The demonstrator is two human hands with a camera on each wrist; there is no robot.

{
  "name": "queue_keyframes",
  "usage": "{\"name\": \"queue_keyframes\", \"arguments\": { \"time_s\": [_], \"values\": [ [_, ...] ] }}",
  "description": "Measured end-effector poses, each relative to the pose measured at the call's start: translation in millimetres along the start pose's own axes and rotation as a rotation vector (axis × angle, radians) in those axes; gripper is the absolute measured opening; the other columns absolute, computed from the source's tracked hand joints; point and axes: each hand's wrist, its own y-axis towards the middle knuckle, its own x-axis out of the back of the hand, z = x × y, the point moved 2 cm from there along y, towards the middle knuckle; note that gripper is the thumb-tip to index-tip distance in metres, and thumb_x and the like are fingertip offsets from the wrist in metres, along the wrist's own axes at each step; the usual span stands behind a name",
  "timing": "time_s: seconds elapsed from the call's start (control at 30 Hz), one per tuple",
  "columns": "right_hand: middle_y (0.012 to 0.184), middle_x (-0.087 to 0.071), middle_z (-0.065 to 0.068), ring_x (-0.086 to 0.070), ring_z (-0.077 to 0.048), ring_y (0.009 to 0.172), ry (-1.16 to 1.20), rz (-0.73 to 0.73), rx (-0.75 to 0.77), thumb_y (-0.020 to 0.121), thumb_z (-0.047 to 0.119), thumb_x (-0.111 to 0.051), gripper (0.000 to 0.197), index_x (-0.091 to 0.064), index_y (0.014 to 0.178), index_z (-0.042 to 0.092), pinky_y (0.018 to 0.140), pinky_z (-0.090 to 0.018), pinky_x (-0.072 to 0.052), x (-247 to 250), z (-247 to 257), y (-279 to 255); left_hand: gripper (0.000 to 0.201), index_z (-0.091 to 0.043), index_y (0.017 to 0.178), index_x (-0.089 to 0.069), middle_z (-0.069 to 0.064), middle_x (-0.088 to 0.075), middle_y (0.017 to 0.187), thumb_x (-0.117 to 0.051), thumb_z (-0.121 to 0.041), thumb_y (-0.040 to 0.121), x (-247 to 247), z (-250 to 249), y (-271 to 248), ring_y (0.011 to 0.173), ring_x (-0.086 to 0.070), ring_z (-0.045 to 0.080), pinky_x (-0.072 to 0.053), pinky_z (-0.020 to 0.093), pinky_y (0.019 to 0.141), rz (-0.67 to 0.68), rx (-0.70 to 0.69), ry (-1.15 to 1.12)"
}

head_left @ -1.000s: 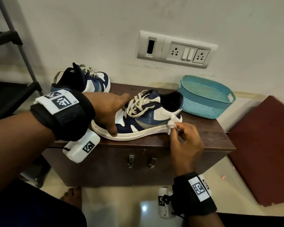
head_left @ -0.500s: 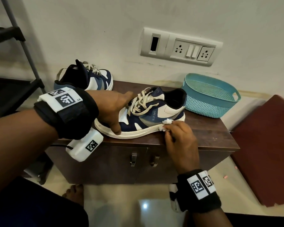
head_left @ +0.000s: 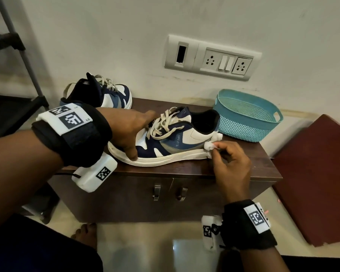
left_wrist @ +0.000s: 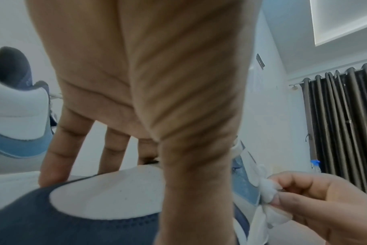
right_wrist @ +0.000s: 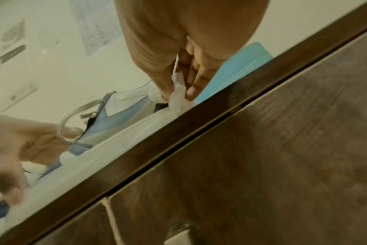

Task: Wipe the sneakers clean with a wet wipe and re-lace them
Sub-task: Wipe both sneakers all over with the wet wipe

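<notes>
A navy, blue and white sneaker [head_left: 171, 142] lies on the brown cabinet top [head_left: 243, 165], toe to the left and laces loose. My left hand [head_left: 126, 130] arches over its toe, thumb on the near sole edge and fingers over the top, seen close on the toe [left_wrist: 107, 199]. My right hand [head_left: 230, 160] pinches a crumpled white wet wipe [head_left: 211, 145] against the near side of the heel, just above the white sole. The right wrist view shows the wipe [right_wrist: 179, 99] between thumb and fingers. The second sneaker [head_left: 110, 97] stands at the back left.
A teal plastic basket [head_left: 249, 118] sits at the back right of the cabinet, close behind the sneaker's heel. A socket panel [head_left: 210, 57] is on the wall above. A dark metal rack [head_left: 18, 55] stands at the left, a maroon board [head_left: 318, 173] at the right.
My right hand rubbed the wipe a little forward along the sneaker's side and back to the heel. The left hand has kept its hold on the toe.
</notes>
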Motion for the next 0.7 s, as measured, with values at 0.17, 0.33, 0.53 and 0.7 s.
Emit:
{"name": "queue_keyframes", "arguments": {
  "time_s": [0.17, 0.33, 0.53, 0.7],
  "values": [
    [0.102, -0.069, -0.003, -0.069, -0.012, 0.096, 0.147, -0.090, -0.010, 0.089, -0.004, -0.072, 0.027, -0.072, 0.101, 0.020, 0.087, -0.026, -0.056, -5, 7, -13, 0.114, -0.027, 0.155, -0.013, -0.001, -0.045, 0.150, -0.090, -0.024, 0.070, 2, 9, 2, 0.122, -0.051, 0.018, -0.045, 0.031, 0.099, -0.011, -0.013, 0.017],
    [0.105, -0.067, -0.002, -0.068, -0.017, 0.101, 0.157, -0.145, 0.102, 0.089, -0.007, -0.070, 0.029, -0.069, 0.105, 0.018, 0.089, -0.033, -0.056, -3, 12, -15, 0.117, -0.042, 0.159, -0.007, -0.016, -0.015, 0.165, -0.085, -0.053, 0.073, 26, 3, -19, 0.149, -0.020, 0.003, -0.021, 0.022, 0.117, -0.202, -0.177, -0.306],
    [0.106, -0.066, -0.002, -0.067, -0.018, 0.098, 0.138, -0.185, 0.043, 0.091, 0.003, -0.073, 0.023, -0.069, 0.111, 0.014, 0.084, -0.043, -0.058, -22, 19, -9, 0.027, -0.037, 0.122, -0.064, -0.009, -0.043, 0.153, -0.056, -0.047, 0.098, 32, -31, -1, 0.139, -0.040, 0.003, -0.032, 0.027, 0.114, -0.413, -0.362, -0.368],
    [0.115, -0.060, -0.008, -0.064, -0.017, 0.104, 0.047, -0.232, 0.071, 0.091, 0.007, -0.076, 0.024, -0.072, 0.114, 0.007, 0.084, -0.038, -0.059, -28, 24, -10, 0.030, -0.030, 0.128, -0.058, -0.008, -0.057, 0.121, -0.060, -0.036, 0.099, 29, -43, 20, 0.108, -0.052, 0.008, -0.040, 0.024, 0.093, -0.379, -0.401, -0.295]
  ]
}}
